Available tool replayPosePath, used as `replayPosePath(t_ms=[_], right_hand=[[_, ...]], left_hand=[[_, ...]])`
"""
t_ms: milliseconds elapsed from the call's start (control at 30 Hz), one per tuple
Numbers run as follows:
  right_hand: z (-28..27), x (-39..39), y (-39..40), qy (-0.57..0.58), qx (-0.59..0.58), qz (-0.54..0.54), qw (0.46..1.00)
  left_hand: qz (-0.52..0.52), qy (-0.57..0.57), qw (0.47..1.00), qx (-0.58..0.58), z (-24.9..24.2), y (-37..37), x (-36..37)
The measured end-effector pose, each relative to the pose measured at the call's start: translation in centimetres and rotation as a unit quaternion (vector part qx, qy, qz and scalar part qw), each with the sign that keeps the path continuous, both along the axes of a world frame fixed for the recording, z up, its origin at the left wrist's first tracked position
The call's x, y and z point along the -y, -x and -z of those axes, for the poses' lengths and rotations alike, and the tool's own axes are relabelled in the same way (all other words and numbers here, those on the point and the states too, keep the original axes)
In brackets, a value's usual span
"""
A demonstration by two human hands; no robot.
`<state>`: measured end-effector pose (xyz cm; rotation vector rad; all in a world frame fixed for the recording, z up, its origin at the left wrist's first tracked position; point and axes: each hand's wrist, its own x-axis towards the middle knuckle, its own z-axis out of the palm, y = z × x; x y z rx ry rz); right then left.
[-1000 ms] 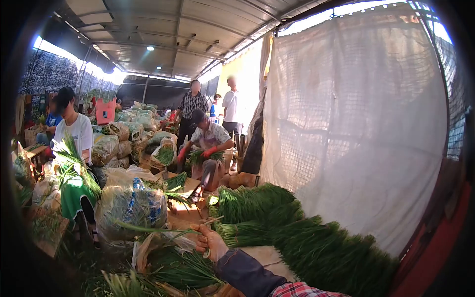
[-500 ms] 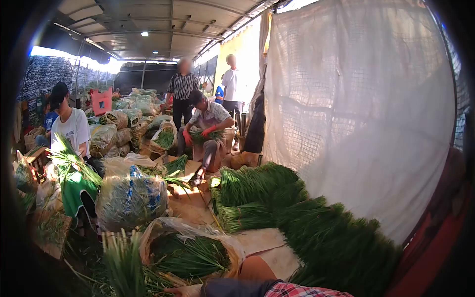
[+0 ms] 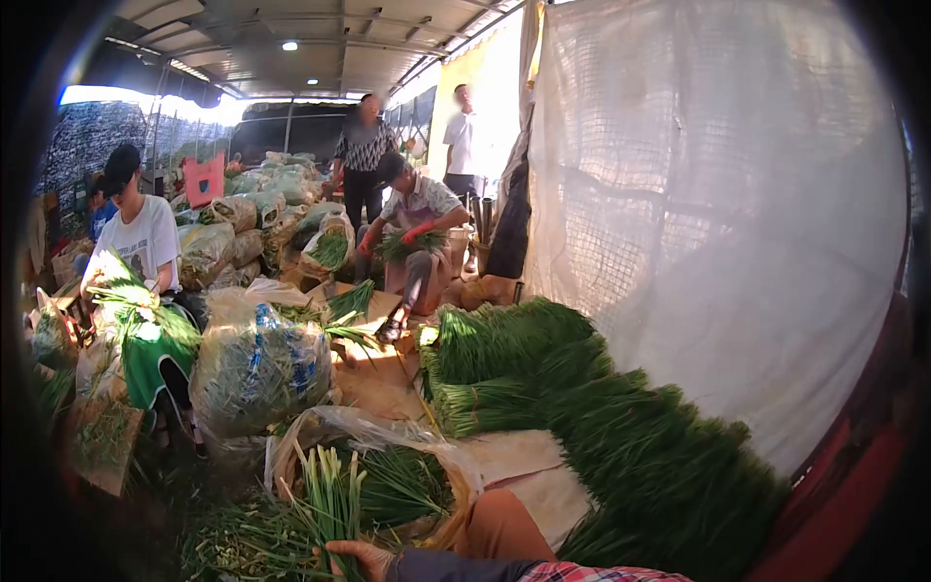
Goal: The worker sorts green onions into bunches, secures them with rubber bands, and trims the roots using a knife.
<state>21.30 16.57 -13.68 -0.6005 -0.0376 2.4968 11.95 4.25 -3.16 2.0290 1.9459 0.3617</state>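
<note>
My right hand reaches in from the bottom right, its fingers wrapped around a bunch of chives. The bunch stands nearly upright, pale cut ends at the top, its lower part running out of view. Behind it lies an open clear plastic bag with more dark green chives inside. My left hand is out of view. A brown-clad knee shows just above my dark sleeve.
Bundled chives lie in a long row along the white sheet wall. Loose trimmings cover the floor at left. A stuffed plastic bag stands ahead. Seated co-workers handle greens; others stand behind.
The bunch of chives has shifted right and now sits in my right hand, which has risen slightly. The co-worker at left has lowered the greens toward the lap.
</note>
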Motion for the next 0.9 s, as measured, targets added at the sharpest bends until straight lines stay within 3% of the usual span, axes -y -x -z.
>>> replayPosePath(t_ms=[33, 67, 100, 133, 167, 200, 267, 333, 433, 533, 567, 600, 667, 733, 800, 833, 900], right_hand=[[0.2, -0.2, -2.1, -0.113, 0.006, -0.014, 0.994], [-3.7, 0.5, -2.7, -0.121, 0.03, -0.013, 0.992], [-6.2, 1.2, -2.7, -0.09, 0.1, 0.037, 0.99], [-7.5, 1.2, -3.5, -0.066, 0.055, -0.006, 0.996], [-6.4, 0.7, -3.6, -0.035, 0.052, 0.009, 0.998], [-6.7, 0.0, -4.3, -0.019, 0.039, -0.03, 0.999], [-6.2, -0.2, -4.7, -0.047, 0.023, 0.041, 0.998], [-7.0, -0.4, -5.1, -0.111, 0.043, 0.043, 0.992], [-7.0, 0.5, -4.4, -0.092, 0.084, 0.012, 0.992], [-6.0, 0.8, -3.2, -0.119, 0.123, 0.016, 0.985], [-9.0, 2.2, -2.4, -0.085, 0.032, 0.018, 0.996], [-6.7, 1.8, -2.1, -0.113, -0.013, -0.014, 0.993], [-6.9, 2.1, -1.9, -0.253, 0.128, 0.029, 0.959], [-6.9, 2.4, -2.7, -0.402, 0.182, -0.002, 0.897], [-7.2, 2.0, -4.0, -0.452, 0.174, -0.063, 0.873], [-8.6, 0.7, -5.2, -0.521, 0.269, -0.173, 0.791], [-11.5, -1.9, -7.6, -0.668, 0.384, -0.391, 0.504]], left_hand=[[-0.017, 0.037, 0.999, 0.018, 2.2, 0.2, -0.2], [-0.026, 0.002, 0.996, 0.081, -0.3, -0.8, 0.0], [-0.002, -0.14, 0.975, 0.171, 1.3, -0.8, 0.3], [-0.011, 0.043, 0.952, 0.302, 0.0, 0.2, 0.5], [-0.005, -0.01, 0.91, 0.414, -1.1, -0.1, 0.7], [0.035, 0.014, 0.888, 0.457, -1.7, 0.9, 1.1], [-0.051, 0.127, 0.827, 0.546, 1.0, 4.2, 1.7], [-0.157, 0.167, 0.856, 0.463, -4.1, 5.6, 1.7], [-0.166, -0.038, 0.892, 0.419, -3.1, 6.0, 1.8], [-0.104, -0.114, 0.787, 0.598, -0.5, 1.6, -0.5], [-0.057, -0.083, 0.81, 0.578, 2.8, 1.2, -1.7], [-0.085, -0.002, 0.809, 0.581, -0.2, -0.7, -1.3], [-0.062, -0.028, 0.736, 0.673, 5.5, -1.4, -2.1], [-0.091, 0.066, 0.703, 0.702, 4.7, -1.3, -1.6], [-0.122, 0.095, 0.677, 0.72, 2.9, -0.9, -0.2], [-0.137, 0.111, 0.664, 0.727, 1.9, -0.4, 0.7], [-0.168, 0.145, 0.638, 0.737, 0.7, 0.6, 2.4]])
